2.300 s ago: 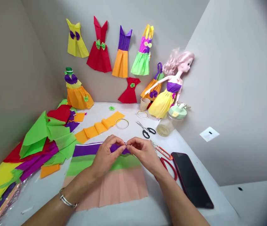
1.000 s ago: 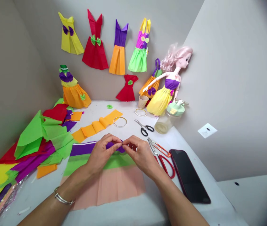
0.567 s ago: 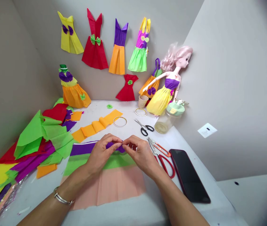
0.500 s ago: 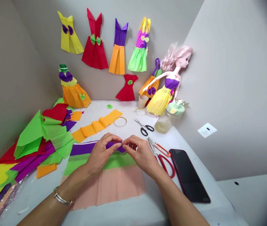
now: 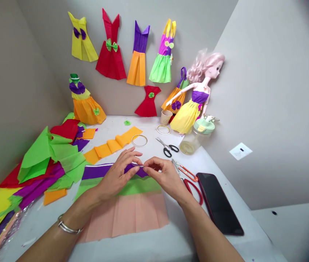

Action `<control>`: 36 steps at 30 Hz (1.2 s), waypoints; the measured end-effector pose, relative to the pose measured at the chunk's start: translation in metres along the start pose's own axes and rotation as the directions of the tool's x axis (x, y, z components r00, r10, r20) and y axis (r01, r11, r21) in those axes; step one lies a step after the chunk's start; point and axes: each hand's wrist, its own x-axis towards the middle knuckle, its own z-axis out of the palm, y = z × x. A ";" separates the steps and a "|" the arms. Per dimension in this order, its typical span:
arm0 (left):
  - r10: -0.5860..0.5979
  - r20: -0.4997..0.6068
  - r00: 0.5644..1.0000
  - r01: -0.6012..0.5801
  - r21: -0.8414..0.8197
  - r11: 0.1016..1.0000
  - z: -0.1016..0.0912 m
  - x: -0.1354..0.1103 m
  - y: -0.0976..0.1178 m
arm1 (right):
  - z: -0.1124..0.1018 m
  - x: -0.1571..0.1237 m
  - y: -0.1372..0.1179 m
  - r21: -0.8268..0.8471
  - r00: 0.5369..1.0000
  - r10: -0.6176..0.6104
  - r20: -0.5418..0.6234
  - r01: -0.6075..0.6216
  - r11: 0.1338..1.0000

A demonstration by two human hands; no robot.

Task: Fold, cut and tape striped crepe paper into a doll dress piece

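A sheet of crepe paper in purple, green and peach bands (image 5: 127,214) lies in front of me. Along its purple top edge runs a thin white strip (image 5: 97,166), which looks like tape. My right hand (image 5: 161,174) pinches this edge near its middle, where the purple paper puckers. Just to the left, my left hand (image 5: 121,171) has thumb and index finger closed at the same edge, its other fingers loosely raised. The fingertips of both hands almost meet. Part of the purple and green bands is hidden behind my hands.
Left lies a pile of coloured crepe paper (image 5: 61,156); beyond my hands are an orange strip (image 5: 112,146), a tape roll (image 5: 139,140) and black-handled scissors (image 5: 167,148). Red-handled scissors (image 5: 195,189), a phone (image 5: 220,203), a jar (image 5: 191,142) and a doll (image 5: 195,98) stand or lie right.
My left hand's fingers have lifted and spread a little, with thumb and index still at the purple edge. The right hand keeps its pinch. The view has shifted slightly.
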 end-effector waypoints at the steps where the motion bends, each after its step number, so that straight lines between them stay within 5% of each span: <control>1: -0.009 -0.006 1.000 0.009 -0.005 1.000 0.000 0.000 0.000 | 0.000 0.000 0.000 0.006 1.000 0.004 0.008 -0.004 1.000; 10: -0.073 -0.009 0.997 0.072 -0.085 0.994 0.005 0.000 -0.001 | 0.000 0.000 -0.004 0.019 0.999 -0.032 0.034 0.031 0.999; 14: -0.104 -0.019 0.994 0.099 -0.175 0.980 0.006 0.000 0.000 | -0.003 0.003 0.000 -0.191 0.998 -0.065 0.010 0.066 0.979; 16: -0.133 -0.037 0.990 0.121 -0.229 0.966 0.005 0.000 0.001 | -0.010 0.011 0.003 -0.512 0.998 -0.046 -0.034 0.022 0.859; 18: -0.211 -0.051 0.976 0.184 -0.319 0.930 0.005 0.002 0.002 | -0.023 0.025 0.007 -0.802 0.991 0.004 -0.133 -0.110 0.587; 21: -0.325 -0.045 0.945 0.273 -0.441 0.855 0.005 0.004 0.001 | -0.044 0.052 0.015 -0.892 0.962 0.087 -0.259 -0.273 0.360; 28: -0.389 -0.079 0.918 0.301 -0.500 0.812 0.000 0.005 -0.008 | -0.073 0.094 0.030 -0.910 0.933 0.212 -0.290 -0.338 0.241; 36: -0.394 -0.085 0.915 0.294 -0.529 0.796 -0.001 0.005 -0.004 | -0.061 0.077 0.024 -0.935 0.970 0.131 -0.205 -0.234 0.265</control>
